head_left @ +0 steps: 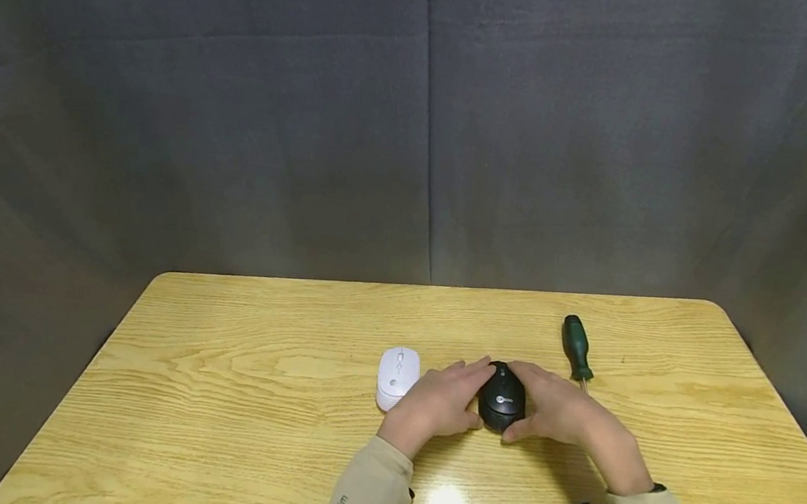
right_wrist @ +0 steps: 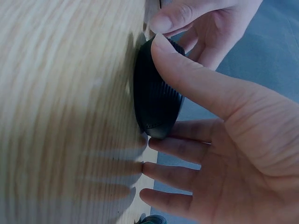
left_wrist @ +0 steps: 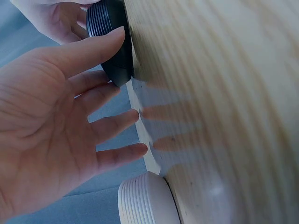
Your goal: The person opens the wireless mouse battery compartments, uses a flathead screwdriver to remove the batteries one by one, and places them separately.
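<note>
A black computer mouse lies on the wooden table between both hands. My left hand holds it from the left, with the thumb near its front end and the index finger at its far end. From the other side my right hand grips it, its thumb along the ribbed side in the right wrist view. The remaining fingers of each hand spread out close to the tabletop. A white computer mouse lies just left of my left hand, partly hidden by it; its ribbed side shows in the left wrist view.
Beyond my right hand lies a screwdriver with a dark green handle, its shaft partly hidden by the hand. The wooden table ends at a dark grey curtain behind it. Light glares off the table's near part.
</note>
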A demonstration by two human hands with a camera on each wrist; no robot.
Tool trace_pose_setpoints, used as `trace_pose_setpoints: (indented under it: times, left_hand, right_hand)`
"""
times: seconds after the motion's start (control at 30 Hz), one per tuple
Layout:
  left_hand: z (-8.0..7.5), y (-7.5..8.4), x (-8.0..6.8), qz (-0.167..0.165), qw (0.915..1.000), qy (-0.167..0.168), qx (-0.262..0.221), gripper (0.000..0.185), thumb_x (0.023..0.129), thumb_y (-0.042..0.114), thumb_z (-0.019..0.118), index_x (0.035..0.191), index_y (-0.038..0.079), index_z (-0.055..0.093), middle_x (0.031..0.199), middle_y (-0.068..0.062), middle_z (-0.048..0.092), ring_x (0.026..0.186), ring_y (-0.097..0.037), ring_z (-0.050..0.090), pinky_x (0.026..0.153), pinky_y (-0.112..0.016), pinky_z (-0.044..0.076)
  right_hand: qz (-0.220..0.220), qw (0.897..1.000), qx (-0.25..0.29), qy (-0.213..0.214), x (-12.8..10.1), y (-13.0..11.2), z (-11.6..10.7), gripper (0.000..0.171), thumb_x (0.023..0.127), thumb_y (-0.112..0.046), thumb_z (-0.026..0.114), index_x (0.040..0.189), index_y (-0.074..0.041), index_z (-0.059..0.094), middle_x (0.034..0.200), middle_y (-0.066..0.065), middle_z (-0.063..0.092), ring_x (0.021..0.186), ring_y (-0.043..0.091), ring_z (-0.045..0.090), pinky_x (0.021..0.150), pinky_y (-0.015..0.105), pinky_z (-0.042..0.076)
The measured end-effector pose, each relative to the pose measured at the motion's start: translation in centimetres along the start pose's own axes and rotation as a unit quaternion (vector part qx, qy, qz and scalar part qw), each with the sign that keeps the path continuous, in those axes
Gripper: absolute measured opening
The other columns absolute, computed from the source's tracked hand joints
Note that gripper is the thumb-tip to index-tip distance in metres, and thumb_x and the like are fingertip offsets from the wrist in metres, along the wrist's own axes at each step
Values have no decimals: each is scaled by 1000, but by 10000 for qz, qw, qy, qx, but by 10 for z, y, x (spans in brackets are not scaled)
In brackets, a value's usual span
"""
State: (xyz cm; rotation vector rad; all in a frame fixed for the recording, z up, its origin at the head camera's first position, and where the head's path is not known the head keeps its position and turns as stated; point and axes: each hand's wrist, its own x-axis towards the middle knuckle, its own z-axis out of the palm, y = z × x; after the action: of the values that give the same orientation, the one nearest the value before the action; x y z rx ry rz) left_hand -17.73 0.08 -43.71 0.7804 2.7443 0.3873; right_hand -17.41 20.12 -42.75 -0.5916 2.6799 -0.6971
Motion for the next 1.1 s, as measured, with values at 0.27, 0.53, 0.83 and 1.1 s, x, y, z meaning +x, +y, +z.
trace_pose_setpoints:
  times: [0.27, 0.53, 0.83, 1.1]
  left_hand:
    - [0, 1, 1, -32, 10000, 5, 61, 75, 94, 27, 79, 159, 17, 43, 165, 3, 37, 147, -25, 42, 114, -47, 41]
    - [0, 1, 0, -21, 10000, 42, 27, 75, 93, 26, 79, 159, 17, 43, 165, 2, 37, 147, -24, 42, 115, -45, 40]
    - [1, 0, 0, 38, 9999, 112, 23, 75, 93, 26, 80, 158, 16, 44, 165, 1, 37, 146, -23, 43, 114, -46, 42]
    - [2, 0, 1, 53, 9999, 79, 108, 75, 94, 27, 79, 159, 16, 44, 165, 1, 37, 146, -22, 44, 113, -46, 42]
  right_hand:
    - [-159, 9998, -84, 80, 2, 0, 4, 94, 71, -29, 97, 145, 4, 49, 145, 26, 52, 133, 47, 50, 107, 61, 43]
    - [-131, 9998, -124, 101, 1, -1, 4, 93, 72, -29, 96, 144, 4, 49, 145, 27, 52, 133, 47, 50, 106, 61, 43]
    - [-141, 9994, -282, 104, -1, -2, 4, 95, 70, -31, 97, 145, 2, 48, 144, 24, 52, 133, 46, 49, 105, 61, 43]
    - [-163, 9987, -450, 146, 0, -1, 5, 98, 72, -30, 97, 146, 10, 46, 149, 30, 45, 136, 49, 45, 106, 60, 43]
